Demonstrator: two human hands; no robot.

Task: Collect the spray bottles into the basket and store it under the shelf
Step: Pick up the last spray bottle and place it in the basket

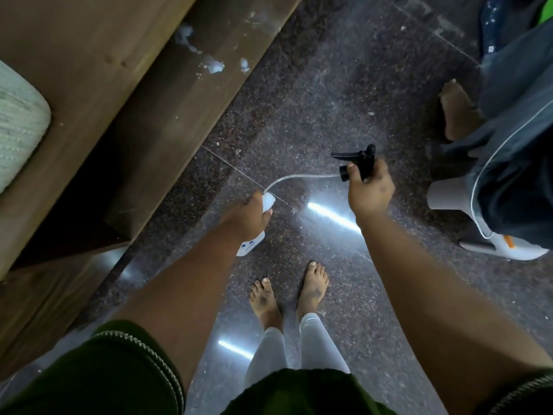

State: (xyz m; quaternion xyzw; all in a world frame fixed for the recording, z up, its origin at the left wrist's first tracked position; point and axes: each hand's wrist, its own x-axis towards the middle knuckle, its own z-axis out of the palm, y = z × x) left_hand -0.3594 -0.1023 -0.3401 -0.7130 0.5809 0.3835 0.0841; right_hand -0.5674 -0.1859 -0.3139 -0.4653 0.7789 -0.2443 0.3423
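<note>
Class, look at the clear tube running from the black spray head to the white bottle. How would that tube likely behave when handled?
The clear tube curves between the white bottle and black spray head, so it is probably flexible rather than rigid. It looks thin, so likely light. Hanging free of the bottle, it may swing and drip.

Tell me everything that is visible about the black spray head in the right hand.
The black spray head looks like matte plastic, with a long nozzle pointing left, a trigger part and a round screw collar. It is off its bottle: a clear thin tube runs from the collar in a curve to the mouth of the white bottle, which the left hand holds. The right hand grips it above the dark floor.
</note>
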